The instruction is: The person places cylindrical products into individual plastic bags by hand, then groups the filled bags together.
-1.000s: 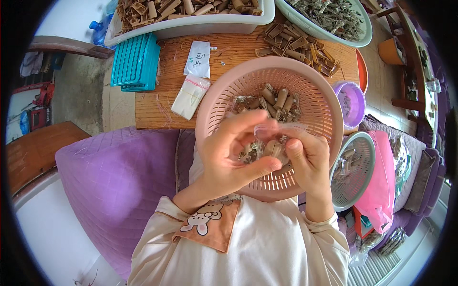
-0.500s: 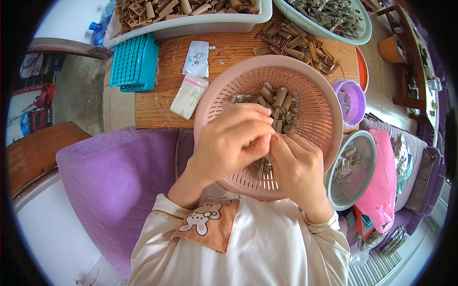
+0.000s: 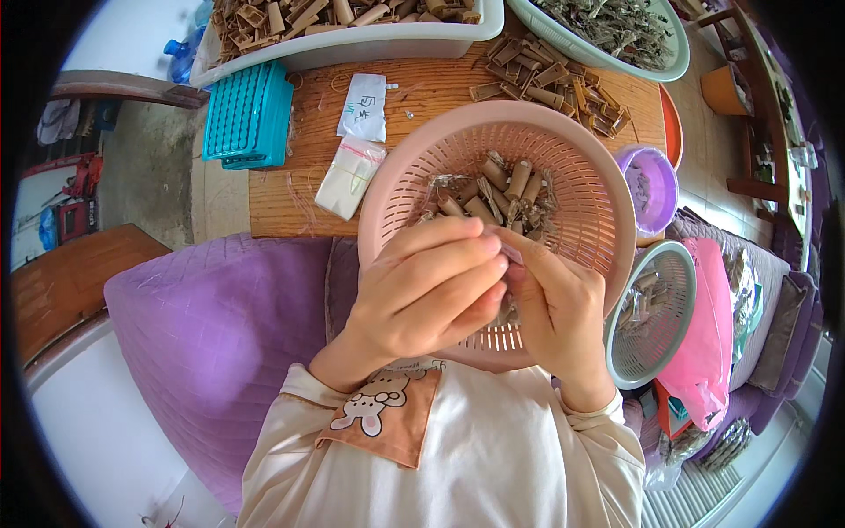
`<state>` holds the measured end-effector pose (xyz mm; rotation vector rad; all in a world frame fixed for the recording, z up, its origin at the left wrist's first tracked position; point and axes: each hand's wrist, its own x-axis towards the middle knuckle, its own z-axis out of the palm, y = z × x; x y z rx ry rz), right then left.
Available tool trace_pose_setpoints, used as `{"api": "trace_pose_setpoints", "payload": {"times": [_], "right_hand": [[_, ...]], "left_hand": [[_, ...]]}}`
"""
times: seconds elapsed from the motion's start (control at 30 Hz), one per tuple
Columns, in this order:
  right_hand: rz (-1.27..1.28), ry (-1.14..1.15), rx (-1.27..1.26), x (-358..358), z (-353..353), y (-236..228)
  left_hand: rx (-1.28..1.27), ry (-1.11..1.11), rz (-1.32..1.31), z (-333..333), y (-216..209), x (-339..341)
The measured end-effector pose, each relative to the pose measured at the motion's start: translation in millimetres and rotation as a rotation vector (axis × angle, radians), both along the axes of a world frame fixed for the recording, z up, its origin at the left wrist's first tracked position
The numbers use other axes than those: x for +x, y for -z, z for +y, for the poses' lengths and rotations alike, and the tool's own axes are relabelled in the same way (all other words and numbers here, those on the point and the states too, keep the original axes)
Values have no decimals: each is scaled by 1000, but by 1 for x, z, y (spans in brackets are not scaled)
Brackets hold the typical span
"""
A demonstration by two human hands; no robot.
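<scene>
Pinching together, the left hand [image 3: 431, 295] and right hand [image 3: 554, 308] now meet fingertip to fingertip on a small brownish roll piece [image 3: 513, 255], lifted since a second ago above the pink round plastic colander [image 3: 563, 158] of brown rolls beyond them

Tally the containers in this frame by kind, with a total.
Round slotted plastic baskets: 2, pink and white
Round plastic bowls: 2, purple and pale green
White rectangular tubs: 1
Orange buckets: 1
Total: 6
</scene>
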<state>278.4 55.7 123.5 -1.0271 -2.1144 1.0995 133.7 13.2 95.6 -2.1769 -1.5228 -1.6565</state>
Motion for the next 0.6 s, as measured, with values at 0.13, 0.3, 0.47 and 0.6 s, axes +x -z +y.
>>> {"api": "trace_pose_setpoints", "payload": {"times": [0.13,0.3,0.47,0.6], "right_hand": [[-110,-95,283,3,0,11],[-206,-81,441,6,1,12],[-211,-103,436,3,-2,12],[-92,-42,333,6,0,3]], "left_hand": [[-86,26,24,6,-4,1],[-133,71,-57,9,1,1],[-190,124,-188,11,5,-5],[-258,-193,-714,22,16,-29]]}}
